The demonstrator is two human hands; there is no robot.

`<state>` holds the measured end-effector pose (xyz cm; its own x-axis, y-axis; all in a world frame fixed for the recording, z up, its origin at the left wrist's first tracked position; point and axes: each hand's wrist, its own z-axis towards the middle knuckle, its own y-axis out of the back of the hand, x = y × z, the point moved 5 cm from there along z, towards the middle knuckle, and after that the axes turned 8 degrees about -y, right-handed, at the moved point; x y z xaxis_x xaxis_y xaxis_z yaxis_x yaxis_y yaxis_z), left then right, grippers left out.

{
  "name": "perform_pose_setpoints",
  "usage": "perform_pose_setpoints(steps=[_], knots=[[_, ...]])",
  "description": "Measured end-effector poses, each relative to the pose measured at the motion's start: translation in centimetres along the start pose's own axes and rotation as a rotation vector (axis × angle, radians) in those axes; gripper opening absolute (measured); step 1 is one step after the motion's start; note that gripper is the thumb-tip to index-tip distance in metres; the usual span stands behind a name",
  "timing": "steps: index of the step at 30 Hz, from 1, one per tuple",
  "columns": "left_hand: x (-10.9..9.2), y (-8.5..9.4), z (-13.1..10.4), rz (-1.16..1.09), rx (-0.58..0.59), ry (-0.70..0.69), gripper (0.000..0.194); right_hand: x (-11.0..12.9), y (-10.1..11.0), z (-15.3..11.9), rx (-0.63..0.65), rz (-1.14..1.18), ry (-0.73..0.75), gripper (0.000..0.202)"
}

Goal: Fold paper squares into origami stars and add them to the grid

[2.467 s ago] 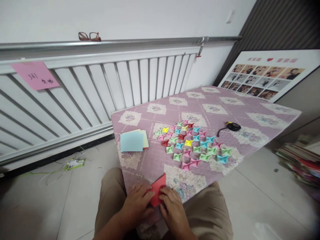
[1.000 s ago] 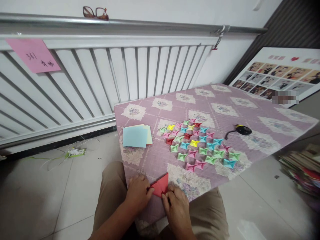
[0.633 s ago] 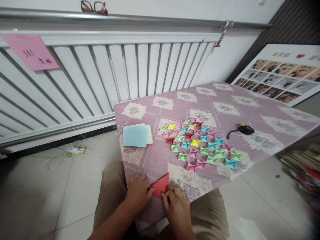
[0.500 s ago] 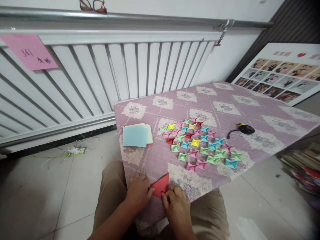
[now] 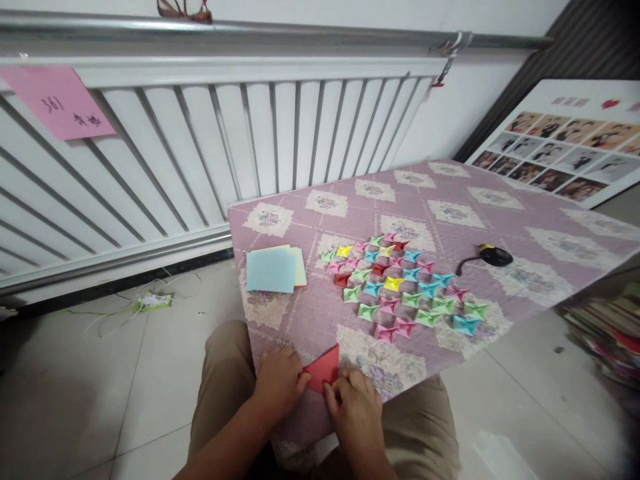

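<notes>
A folded piece of red paper (image 5: 325, 368) lies at the near edge of the table, one pointed corner facing away from me. My left hand (image 5: 279, 380) grips its left corner, thumb against the paper. On the right side, my right hand (image 5: 354, 399) pinches the lower edge with fingers curled in. Parts of the paper under the fingers are hidden. Beyond the hands, several small folded paper shapes (image 5: 393, 284) in pink, green, blue, yellow and red stand in loose rows. A stack of coloured paper sheets (image 5: 271, 269), light blue on top, rests to the left of them.
The table carries a purple flowered cloth (image 5: 310, 320). A black object with a short cord (image 5: 495, 256) lies at the right. Behind the table runs a white radiator (image 5: 283, 133). A photo board (image 5: 563, 143) leans at the far right; a power strip (image 5: 155, 301) sits on the floor.
The view has shifted very slightly. Both hands keep their places on the red paper, with no clear movement of it.
</notes>
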<state>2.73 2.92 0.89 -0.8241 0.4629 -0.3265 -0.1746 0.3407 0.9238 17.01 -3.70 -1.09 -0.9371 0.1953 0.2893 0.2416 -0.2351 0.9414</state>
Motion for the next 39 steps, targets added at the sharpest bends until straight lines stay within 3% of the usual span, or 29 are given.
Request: perform_pose_setpoints(steps=[18, 27, 32, 36, 39], knots=[[-0.3, 0.4, -0.2, 0.002, -0.004, -0.005, 0.022, 0.4, 0.6, 0.3, -0.009, -0.043, 0.005, 0.016], [-0.3, 0.2, 0.0, 0.002, 0.02, -0.002, 0.022, 0.6, 0.8, 0.4, 0.073, -0.071, -0.049, 0.014], [0.3, -0.6, -0.4, -0.041, -0.045, 0.012, 0.015, 0.6, 1.1, 0.3, 0.095, -0.053, -0.083, 0.012], [0.7, -1.7, -0.9, 0.031, -0.153, -0.127, 0.014, 0.5, 1.1, 0.3, 0.079, 0.002, -0.089, 0.006], [0.0, -2.2, -1.2, 0.131, -0.239, -0.42, 0.019, 0.4, 1.1, 0.2, 0.058, 0.051, -0.086, 0.006]])
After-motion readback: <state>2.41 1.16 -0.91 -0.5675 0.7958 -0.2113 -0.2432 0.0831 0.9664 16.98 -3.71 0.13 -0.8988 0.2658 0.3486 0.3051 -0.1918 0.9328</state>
